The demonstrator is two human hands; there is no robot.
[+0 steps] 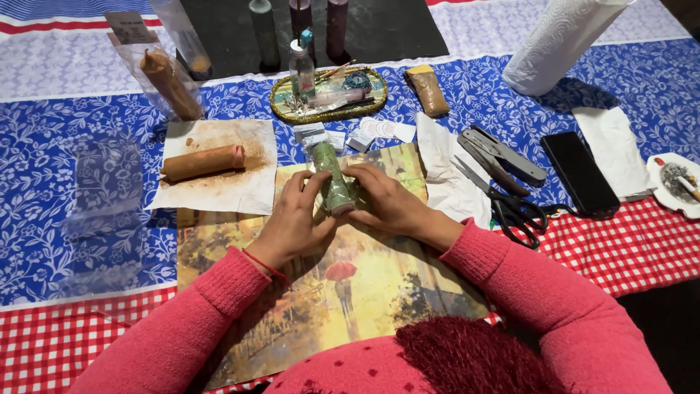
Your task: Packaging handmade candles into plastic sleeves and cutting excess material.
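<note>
I see both hands on a green glittery candle [333, 179] lying over a painted print [343, 284] at centre of the surface: left hand [295, 219] & right hand [384, 198] each pinching it w/ fingertips. Behind, an oval gold tray [281, 109] holds a clear bottle [301, 69], brush & small bits. Clear bag [169, 82] has a brown candle inside; small white dish [658, 182] at right edge w/ grey stuff.

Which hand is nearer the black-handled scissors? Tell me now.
Right. The right hand holds the green candle, just left of the scissors. The left hand grips the candle's far side, farther away.
</note>
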